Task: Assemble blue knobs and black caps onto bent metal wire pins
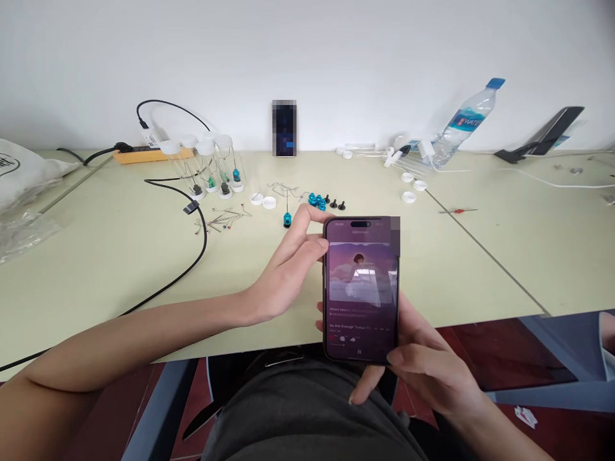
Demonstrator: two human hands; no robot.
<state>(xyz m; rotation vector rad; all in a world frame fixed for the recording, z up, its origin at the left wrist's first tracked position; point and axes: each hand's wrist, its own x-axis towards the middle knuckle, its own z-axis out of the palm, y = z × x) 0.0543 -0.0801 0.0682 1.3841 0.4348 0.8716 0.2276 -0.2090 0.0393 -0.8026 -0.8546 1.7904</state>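
Observation:
A smartphone [361, 272] is held upright over the table's front edge, its lit screen showing a music player with a purple picture. My right hand [435, 371] grips its lower part, thumb on the bottom right corner, fingertips showing at the left edge. At the upper left corner, my left hand [288, 272] pinches the phone's edge between thumb and forefinger. Just beyond it stands a small blue metal piece with a black base and a thin upright wire [287, 219]. Several blue metal pieces [317, 201] and black screw-like parts [334, 203] lie behind the phone.
Clear tubes with white caps [225, 166] stand back left, near an orange power strip [154, 155]. Bent wires [223, 219] lie before them. A black cable [204, 237] crosses the left side. A second phone [284, 128] leans on the wall; a water bottle [468, 121] tilts at right.

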